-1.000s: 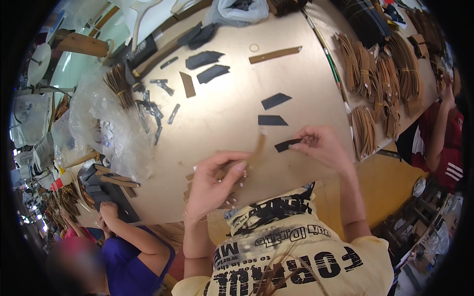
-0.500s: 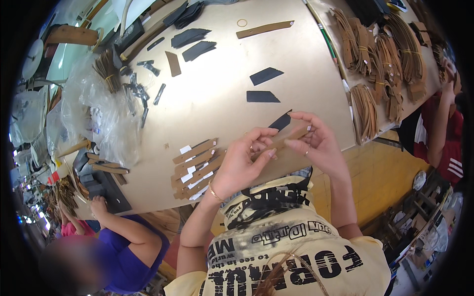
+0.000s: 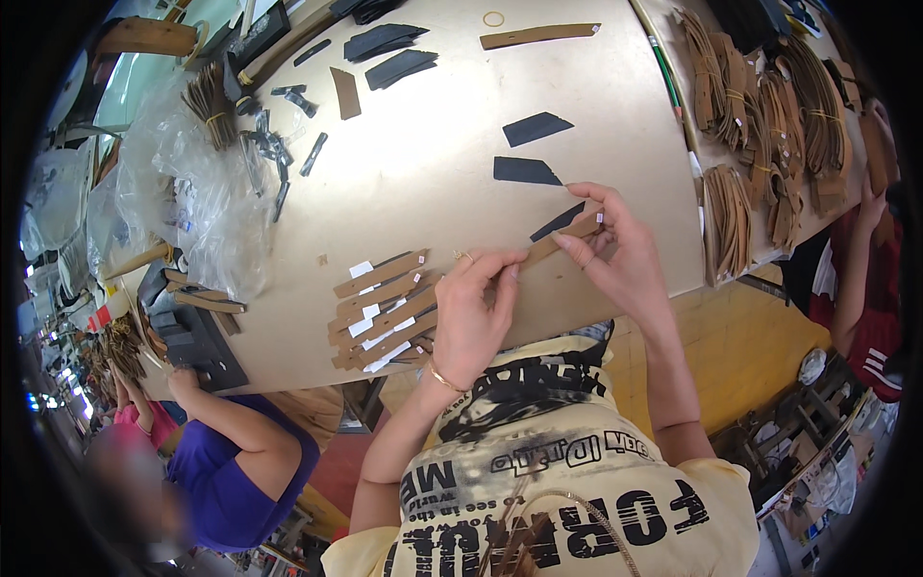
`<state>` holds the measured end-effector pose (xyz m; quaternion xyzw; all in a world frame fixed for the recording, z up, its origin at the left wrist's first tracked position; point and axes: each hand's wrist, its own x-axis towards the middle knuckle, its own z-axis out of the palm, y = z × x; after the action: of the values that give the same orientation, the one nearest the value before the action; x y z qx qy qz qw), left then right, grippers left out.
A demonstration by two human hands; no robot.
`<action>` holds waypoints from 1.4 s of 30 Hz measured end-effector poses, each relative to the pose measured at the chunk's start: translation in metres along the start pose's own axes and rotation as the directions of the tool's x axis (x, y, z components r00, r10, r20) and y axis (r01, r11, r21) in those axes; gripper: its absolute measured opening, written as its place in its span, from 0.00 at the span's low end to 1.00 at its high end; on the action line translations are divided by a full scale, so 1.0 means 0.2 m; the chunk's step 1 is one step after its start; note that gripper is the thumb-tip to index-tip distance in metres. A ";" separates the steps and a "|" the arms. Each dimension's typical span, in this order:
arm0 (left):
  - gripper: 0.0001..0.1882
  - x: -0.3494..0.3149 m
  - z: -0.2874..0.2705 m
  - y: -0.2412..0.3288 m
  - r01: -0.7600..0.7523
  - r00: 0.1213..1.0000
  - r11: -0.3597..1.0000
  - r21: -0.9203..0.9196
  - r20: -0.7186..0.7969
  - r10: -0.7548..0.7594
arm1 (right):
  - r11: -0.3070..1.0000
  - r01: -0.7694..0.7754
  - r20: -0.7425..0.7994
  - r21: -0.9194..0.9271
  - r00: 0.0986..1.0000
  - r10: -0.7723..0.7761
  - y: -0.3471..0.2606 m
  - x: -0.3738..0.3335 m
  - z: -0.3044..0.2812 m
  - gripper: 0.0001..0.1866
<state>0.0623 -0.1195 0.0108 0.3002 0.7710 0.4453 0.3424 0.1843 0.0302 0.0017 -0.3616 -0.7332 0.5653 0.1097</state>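
A long brown leather strip (image 3: 561,238) is held between both hands just above the near edge of the tan worktable (image 3: 433,183). My left hand (image 3: 471,317) pinches its left end. My right hand (image 3: 620,255) grips its right end, where a small white tag shows. A narrow black piece (image 3: 556,223) lies on the table right behind the strip. To the left of my left hand lies a fanned pile of similar brown strips with white labels (image 3: 385,308).
Two black pieces (image 3: 531,146) lie further back, with more black and brown pieces at the far edge. Bundles of brown strips (image 3: 760,125) fill the right side. Clear plastic bags (image 3: 183,183) lie at left. A person in purple (image 3: 231,452) works at lower left, another in red (image 3: 870,288) at right.
Both hands drew back from the tabletop toward my body and came together on one brown strip. The pile of brown strips, earlier under my left hand, now lies uncovered.
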 end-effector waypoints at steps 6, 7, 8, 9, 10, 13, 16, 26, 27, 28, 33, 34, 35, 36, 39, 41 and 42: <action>0.12 0.01 0.00 0.03 -0.008 1.000 0.998 0.066 0.026 0.006 | 1.000 0.001 -0.024 0.011 1.000 0.000 0.00 0.01 0.00 0.23; 0.12 0.01 0.01 0.03 -0.006 1.000 0.998 0.069 0.024 0.005 | 1.000 -0.003 -0.024 0.013 1.000 0.003 0.00 0.01 0.00 0.23; 0.13 0.01 0.01 0.02 -0.020 1.000 0.997 0.072 0.019 0.018 | 0.999 -0.030 -0.018 0.025 0.999 0.030 0.00 0.01 0.00 0.24; 0.13 0.01 0.02 0.02 -0.033 0.999 0.997 0.076 0.014 0.032 | 0.998 -0.051 -0.011 0.036 0.999 0.052 0.00 0.01 0.00 0.25; 0.13 0.01 0.02 0.02 -0.035 0.999 0.996 0.082 0.012 0.034 | 0.996 -0.072 -0.004 0.046 0.997 0.073 0.00 0.01 0.00 0.25; 0.14 0.02 0.03 0.01 -0.044 0.999 0.995 0.084 0.014 0.043 | 0.987 -0.097 -0.004 0.131 0.995 0.098 0.00 0.02 0.00 0.27; 0.15 0.02 0.03 0.01 -0.037 0.999 0.996 0.078 0.025 0.035 | 0.987 -0.115 0.004 0.114 0.993 0.116 0.00 0.03 0.00 0.27; 0.15 0.01 0.02 0.04 -0.001 0.999 0.997 0.072 0.053 -0.002 | 0.981 -0.140 0.017 0.136 0.990 0.139 -0.03 0.04 -0.01 0.28; 0.16 0.02 0.02 0.04 -0.002 0.999 0.998 0.069 0.053 -0.002 | 0.981 -0.142 0.018 0.132 0.990 0.141 -0.03 0.04 -0.01 0.27; 0.16 0.02 0.02 0.04 -0.003 0.999 0.998 0.065 0.053 -0.001 | 0.981 -0.144 0.020 0.127 0.990 0.143 -0.03 0.04 -0.01 0.27; 0.16 0.02 0.02 0.03 -0.036 0.997 0.994 0.104 0.071 0.029 | 0.984 -0.141 0.016 0.112 0.990 0.141 -0.03 0.04 -0.01 0.27; 0.16 0.02 0.02 0.02 -0.035 0.997 0.994 0.102 0.071 0.028 | 0.986 -0.134 0.013 0.099 0.991 0.134 -0.03 0.04 -0.01 0.27; 0.16 0.02 0.02 0.02 -0.037 0.997 0.995 0.097 0.065 0.031 | 0.985 -0.137 0.012 0.101 0.991 0.137 -0.03 0.04 -0.01 0.27; 0.16 0.02 0.03 0.02 -0.040 0.998 0.995 0.095 0.061 0.034 | 0.985 -0.137 0.013 0.102 0.991 0.137 -0.02 0.04 -0.01 0.27; 0.18 0.02 0.03 0.01 -0.033 0.998 0.996 0.080 0.065 0.028 | 0.986 -0.135 0.011 0.100 0.991 0.134 -0.02 0.04 -0.01 0.26; 0.19 0.02 0.04 0.01 -0.030 0.998 0.997 0.076 0.064 0.025 | 0.987 -0.129 0.007 0.098 0.992 0.129 -0.01 0.04 0.00 0.26; 0.19 0.02 0.04 0.01 -0.031 0.998 0.996 0.079 0.060 0.027 | 0.988 -0.124 0.005 0.097 0.992 0.124 -0.01 0.04 0.00 0.26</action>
<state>0.0665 -0.1125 0.0085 0.3376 0.7733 0.4102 0.3460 0.1778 0.0357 0.0016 -0.4010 -0.6809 0.6058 0.0923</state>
